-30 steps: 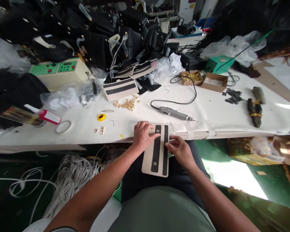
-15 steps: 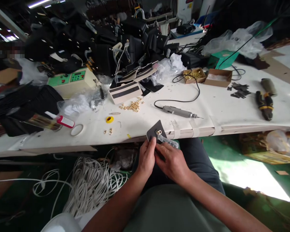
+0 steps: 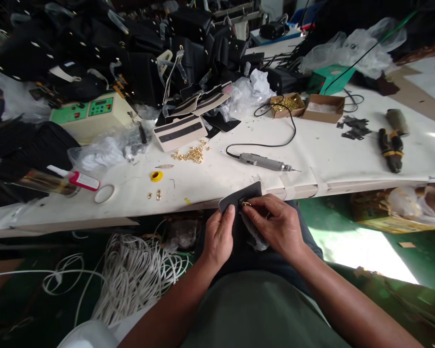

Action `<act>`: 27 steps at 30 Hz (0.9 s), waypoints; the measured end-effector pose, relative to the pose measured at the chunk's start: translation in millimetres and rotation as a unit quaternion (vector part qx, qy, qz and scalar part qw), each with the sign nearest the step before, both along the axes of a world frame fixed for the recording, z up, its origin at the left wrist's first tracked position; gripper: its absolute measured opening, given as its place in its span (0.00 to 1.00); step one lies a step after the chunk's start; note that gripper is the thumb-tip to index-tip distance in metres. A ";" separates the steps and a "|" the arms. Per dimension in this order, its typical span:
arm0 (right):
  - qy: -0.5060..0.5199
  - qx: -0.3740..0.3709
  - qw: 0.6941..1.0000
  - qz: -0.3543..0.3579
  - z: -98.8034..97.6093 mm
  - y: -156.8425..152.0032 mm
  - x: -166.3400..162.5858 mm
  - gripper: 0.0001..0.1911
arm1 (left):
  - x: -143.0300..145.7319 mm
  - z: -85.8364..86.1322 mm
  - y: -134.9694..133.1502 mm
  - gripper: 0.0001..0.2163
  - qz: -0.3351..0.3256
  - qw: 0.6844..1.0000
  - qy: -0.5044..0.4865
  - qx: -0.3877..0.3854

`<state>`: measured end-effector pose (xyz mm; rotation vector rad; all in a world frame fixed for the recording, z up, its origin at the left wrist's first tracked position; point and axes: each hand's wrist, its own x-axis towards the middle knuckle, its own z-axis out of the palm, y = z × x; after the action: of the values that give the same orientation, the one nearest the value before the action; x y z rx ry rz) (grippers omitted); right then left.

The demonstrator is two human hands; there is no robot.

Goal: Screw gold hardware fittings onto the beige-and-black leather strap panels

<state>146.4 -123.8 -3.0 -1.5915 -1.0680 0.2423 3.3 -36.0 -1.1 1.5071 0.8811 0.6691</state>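
Note:
A dark leather panel (image 3: 240,195) is tilted over my lap at the table's front edge. My left hand (image 3: 219,237) is closed on its left side, thumb on the near face. My right hand (image 3: 278,223) pinches a small gold metal clasp (image 3: 245,203) fixed to the panel. From the clasp hangs a strap wrapped in clear plastic (image 3: 254,234), partly covered by my right fingers. Just beyond the panel lies a grey electric screwdriver (image 3: 264,162), its bit pointing right. A pile of small gold fittings (image 3: 193,154) sits further left on the table.
On the white table (image 3: 210,179) are a yellow ring (image 3: 156,176), a tape roll (image 3: 104,194), a red glue bottle (image 3: 85,181) and pliers (image 3: 391,150). Black bags (image 3: 145,77), a control box (image 3: 94,118) and small cardboard boxes (image 3: 324,108) stand behind. Coiled white cable (image 3: 130,275) lies below.
My right hand has moved from the panel's lower edge up to the clasp and now pinches it. More of the panel shows, and the plastic-wrapped strap hangs lower. The view has shifted slightly.

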 end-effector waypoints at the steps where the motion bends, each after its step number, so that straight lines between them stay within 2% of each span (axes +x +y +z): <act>1: 0.006 0.004 1.000 -0.001 -1.4 0.4 -1.6 0.02 | -0.4 -0.9 -0.1 0.23 0.002 1.000 0.004 0.005; 8: -0.012 0.015 1.000 0.019 -1.4 -0.7 -3.7 0.03 | -0.9 0.6 2.8 0.22 -0.004 1.000 0.017 0.016; 12: -0.090 0.014 0.995 0.042 0.1 -1.5 5.2 0.05 | -1.3 4.0 7.3 0.24 -0.026 0.997 0.054 0.046; 16: -0.168 -0.019 0.980 0.105 -0.4 -1.0 20.7 0.08 | -2.9 3.6 12.1 0.25 -0.055 0.995 0.073 0.049; 19: -0.116 -0.031 0.984 0.134 -4.2 0.1 27.8 0.08 | -2.1 1.5 14.7 0.25 -0.056 0.996 0.067 0.011; 23: -0.013 -0.002 0.996 0.083 -11.7 0.0 25.8 0.05 | 2.0 -0.8 16.4 0.21 -0.059 0.996 0.013 -0.064; 27: -0.007 0.012 0.993 0.118 -12.6 -3.0 26.3 0.06 | 2.9 -1.1 16.1 0.21 -0.068 0.995 0.014 -0.065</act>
<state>172.7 -126.9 -15.6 -1.4468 -1.2660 0.3773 6.2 -19.9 -2.2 1.4474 0.8182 0.4828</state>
